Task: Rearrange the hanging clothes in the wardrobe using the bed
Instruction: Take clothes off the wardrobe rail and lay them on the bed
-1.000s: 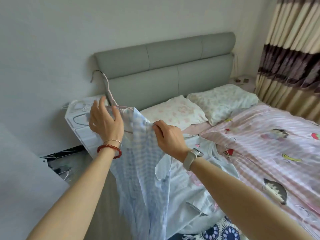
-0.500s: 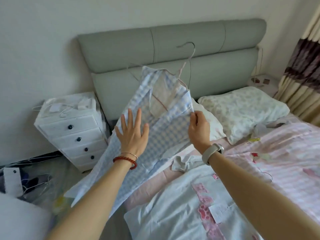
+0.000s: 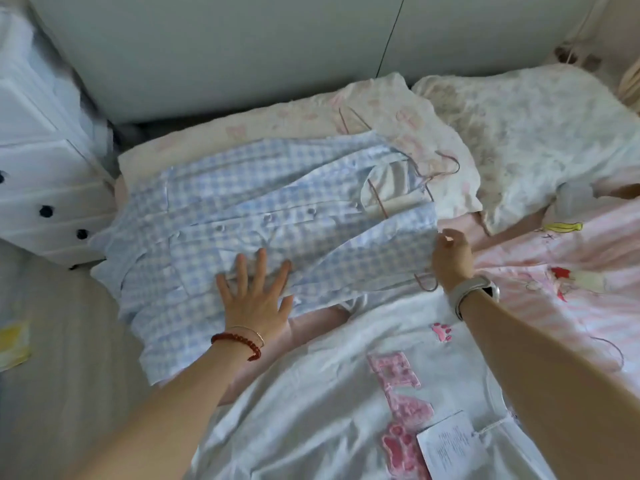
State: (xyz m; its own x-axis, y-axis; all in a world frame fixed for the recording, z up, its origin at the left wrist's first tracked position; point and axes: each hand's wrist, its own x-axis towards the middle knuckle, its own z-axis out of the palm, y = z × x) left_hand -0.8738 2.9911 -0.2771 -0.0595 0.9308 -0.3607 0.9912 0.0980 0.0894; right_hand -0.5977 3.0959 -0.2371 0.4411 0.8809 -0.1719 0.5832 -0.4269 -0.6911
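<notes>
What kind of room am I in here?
Most likely a bedroom: a padded headboard, two pillows on a bed, and a white drawer chest beside it.

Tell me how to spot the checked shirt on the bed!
Find the grey headboard, then look just below it at the pink-patterned pillow. The blue-and-white checked shirt lies flat there on its wire hanger, under the left hand. The white garment nearer you has pink paw prints instead of checks.
</notes>
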